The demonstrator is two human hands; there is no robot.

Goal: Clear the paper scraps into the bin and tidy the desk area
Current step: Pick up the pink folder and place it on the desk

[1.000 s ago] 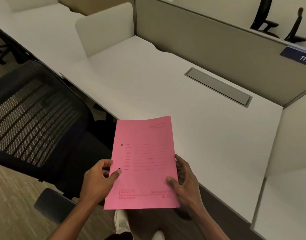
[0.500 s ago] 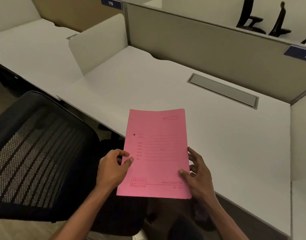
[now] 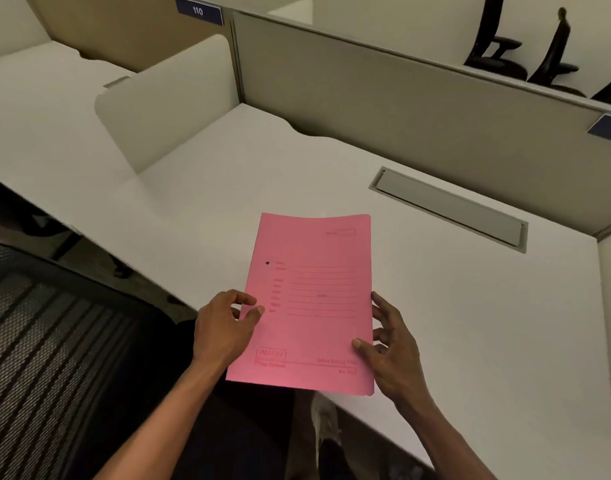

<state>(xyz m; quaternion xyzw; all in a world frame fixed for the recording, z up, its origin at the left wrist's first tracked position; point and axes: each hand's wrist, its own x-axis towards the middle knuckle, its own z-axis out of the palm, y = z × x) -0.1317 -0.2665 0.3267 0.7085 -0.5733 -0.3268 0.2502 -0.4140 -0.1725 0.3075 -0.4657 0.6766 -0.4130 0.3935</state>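
Mid-frame, a flat pink printed card folder [image 3: 311,303] is pinched at its side edges by the left hand [image 3: 224,329] and right hand [image 3: 394,351], half over the white desk [image 3: 470,323]. The light thumb grips could let it slide floorward.

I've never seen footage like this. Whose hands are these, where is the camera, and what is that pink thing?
There is no machine here: a person wears a wide-angle camera on the head, looking forward and down, so you see their own two bare hands from above. The left hand and the right hand each grip a side edge of a pink file folder with printed form lines on its cover. Its far end is over the white desk. In the desk, near the partition, is a grey cable-tray lid. At the lower left is a black mesh office chair. A sign on the divider reads 110.
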